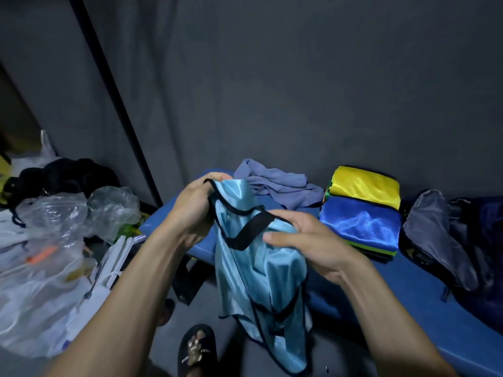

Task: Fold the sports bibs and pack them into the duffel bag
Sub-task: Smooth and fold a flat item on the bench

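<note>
Left hand (194, 206) grips light-blue bib (255, 270) top trim; right hand (304, 240) clutches its middle, above blue bench (424, 303) front edge.

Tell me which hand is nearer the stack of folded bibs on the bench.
Right. The right hand holds the light blue bib just beside the stack of folded bibs; the left hand grips the bib's far side.

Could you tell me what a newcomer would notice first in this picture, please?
The shiny light-blue bib hangs at centre, gripped by the left hand and the right hand. To the right, a stack of folded bibs, yellow on top of blue, sits on the blue bench.
</note>
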A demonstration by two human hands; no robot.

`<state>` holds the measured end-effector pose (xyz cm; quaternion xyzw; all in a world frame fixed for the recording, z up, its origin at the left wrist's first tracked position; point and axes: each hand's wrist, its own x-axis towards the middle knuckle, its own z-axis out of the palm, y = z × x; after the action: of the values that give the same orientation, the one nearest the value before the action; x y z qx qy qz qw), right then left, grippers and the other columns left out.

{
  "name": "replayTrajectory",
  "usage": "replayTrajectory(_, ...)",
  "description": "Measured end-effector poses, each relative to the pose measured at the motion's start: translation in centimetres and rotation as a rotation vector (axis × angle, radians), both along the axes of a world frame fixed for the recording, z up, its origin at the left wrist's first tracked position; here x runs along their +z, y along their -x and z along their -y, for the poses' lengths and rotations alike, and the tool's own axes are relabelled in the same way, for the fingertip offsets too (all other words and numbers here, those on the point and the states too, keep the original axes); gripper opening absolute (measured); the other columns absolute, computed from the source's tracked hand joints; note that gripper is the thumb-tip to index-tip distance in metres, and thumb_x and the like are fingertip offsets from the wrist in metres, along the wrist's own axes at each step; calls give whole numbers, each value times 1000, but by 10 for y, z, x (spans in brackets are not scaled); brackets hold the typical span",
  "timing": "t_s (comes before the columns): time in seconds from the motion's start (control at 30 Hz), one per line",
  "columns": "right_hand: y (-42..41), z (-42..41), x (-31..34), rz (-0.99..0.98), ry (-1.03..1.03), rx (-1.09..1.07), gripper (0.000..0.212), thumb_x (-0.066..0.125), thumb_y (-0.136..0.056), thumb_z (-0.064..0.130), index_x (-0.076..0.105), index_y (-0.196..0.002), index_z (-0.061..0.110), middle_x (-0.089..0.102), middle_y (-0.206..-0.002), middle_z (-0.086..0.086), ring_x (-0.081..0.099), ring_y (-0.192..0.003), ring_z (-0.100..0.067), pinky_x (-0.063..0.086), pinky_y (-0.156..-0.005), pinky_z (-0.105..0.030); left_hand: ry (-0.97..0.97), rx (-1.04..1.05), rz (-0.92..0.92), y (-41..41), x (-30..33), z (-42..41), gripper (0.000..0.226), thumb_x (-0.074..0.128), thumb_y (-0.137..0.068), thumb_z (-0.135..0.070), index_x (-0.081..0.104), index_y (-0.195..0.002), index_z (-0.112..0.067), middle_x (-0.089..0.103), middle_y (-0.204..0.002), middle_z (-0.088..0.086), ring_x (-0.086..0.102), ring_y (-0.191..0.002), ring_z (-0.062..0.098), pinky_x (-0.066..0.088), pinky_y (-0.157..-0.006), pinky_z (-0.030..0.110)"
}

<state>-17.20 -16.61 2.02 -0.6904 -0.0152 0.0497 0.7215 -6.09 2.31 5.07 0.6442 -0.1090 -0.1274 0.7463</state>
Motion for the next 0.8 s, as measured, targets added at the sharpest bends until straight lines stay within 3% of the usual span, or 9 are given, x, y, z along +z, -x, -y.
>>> replayTrajectory(0.17, -4, -28, -10, -1, 21, 26, 40, 65, -92, 0, 67, -128, 16, 72, -124, -10, 66, -118, -33, 47, -109, -52, -30, 79, -5, 0, -4, -13, 45, 39, -72, -4, 76, -90, -22, 55, -84, 19, 46, -75, 31, 39, -64, 36)
replayTrajectory(0.23, -4, -43, -10, 20, -7, 2, 42, 61, -94, -4, 64, -130, 17, 71, -125, -10, 65, -119, -31, 46, -110, -52, -55, 128, 13, 6, -5, -23, 45, 38, -69, -2, 76, -85, -21, 58, -81, 20, 49, -76, 32, 41, -70, 38)
replayTrajectory(0.27, -3, -50, -10, 41, -23, 5, 43, 60, -95, -4, 63, -132, 17, 70, -127, -11, 64, -121, -32, 45, -110, -52, -81, 152, 28, 10, -7, -30, 41, 38, -71, 1, 74, -79, -17, 61, -75, 18, 52, -72, 29, 42, -69, 34)
replayTrajectory(0.37, 5, -71, -8, 104, -32, 11, 49, 59, -95, -1, 56, -141, 17, 68, -131, -10, 61, -125, -32, 43, -112, -51, -116, 261, 51, 23, -9, -48, 40, 33, -78, 12, 64, -66, -9, 57, -49, 1, 47, -43, 11, 35, -44, 17)
replayTrajectory(0.43, 14, -78, -6, 130, -20, -16, 58, 61, -94, 3, 47, -149, 18, 67, -134, -7, 61, -127, -28, 41, -114, -51, -95, 300, 51, 33, -11, -59, 39, 36, -78, 11, 67, -64, -8, 62, -53, 3, 53, -47, 11, 39, -45, 17)
replayTrajectory(0.53, 32, -82, 5, 175, 8, -86, 64, 61, -96, 4, 39, -154, 21, 65, -137, -2, 59, -129, -23, 39, -116, -51, -125, 213, 93, 49, -7, -65, 32, 47, -83, 7, 74, -73, -7, 73, -74, 5, 64, -69, 16, 49, -64, 25)
replayTrajectory(0.7, 64, -85, 52, 273, 188, -189, 71, 64, -94, 12, 34, -157, 26, 56, -147, 11, 52, -135, -9, 37, -118, -45, -203, 71, 148, 71, 26, -62, 18, 57, -89, -4, 75, -87, -4, 70, -79, 4, 63, -69, 16, 48, -62, 26)
replayTrajectory(0.8, 80, -84, 80, 326, 276, -231, 73, 65, -95, 11, 31, -158, 28, 60, -142, 13, 56, -130, -6, 43, -114, -36, -263, 2, 274, 78, 58, -66, 18, 69, -77, -15, 74, -92, -6, 71, -81, 2, 62, -75, 12, 48, -71, 21)
